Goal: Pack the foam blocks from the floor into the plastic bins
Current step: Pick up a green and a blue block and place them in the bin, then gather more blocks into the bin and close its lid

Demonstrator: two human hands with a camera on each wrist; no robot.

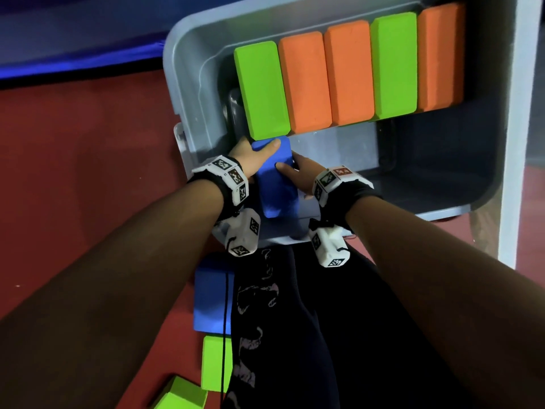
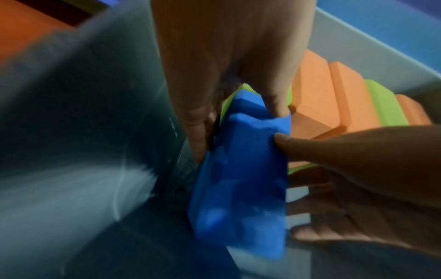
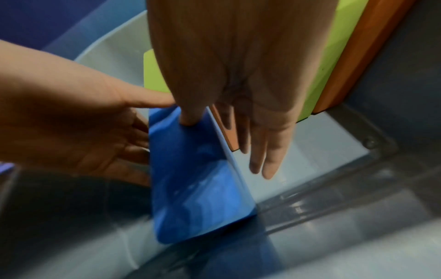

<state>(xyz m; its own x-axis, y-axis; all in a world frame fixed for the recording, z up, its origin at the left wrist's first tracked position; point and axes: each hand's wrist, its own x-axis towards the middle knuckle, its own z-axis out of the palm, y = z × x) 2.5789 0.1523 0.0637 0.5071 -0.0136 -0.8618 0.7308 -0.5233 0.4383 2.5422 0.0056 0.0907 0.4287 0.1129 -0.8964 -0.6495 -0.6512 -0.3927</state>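
Your two forearms fill the bottom of the head view, with your dark trouser leg (image 1: 295,335) between them. On the red floor (image 1: 73,172) beside this leg lie one blue foam block (image 1: 211,296) and, closer to you, two green blocks (image 1: 213,364).

Both your hands hold another blue block (image 1: 274,178) inside the grey plastic bin (image 1: 188,93), at its near left corner. Your left hand (image 1: 250,156) grips the block from the left side: the thumb lies over its far top edge, and in the left wrist view the fingers (image 2: 198,132) go down between the block and the bin wall. Your right hand (image 1: 298,172) grips it from the right: the thumb presses into the top face, and the fingers (image 3: 262,154) reach straight down along the right side. The foam is dented under both thumbs. The block stands on its edge, a little tilted, and its lower corner is at the bin wall.

Along the far edge of the bin there is a row of five standing blocks: green (image 1: 261,90), orange (image 1: 305,82), orange (image 1: 349,73), green (image 1: 393,64), orange (image 1: 441,56). The held block is just before the first green one.
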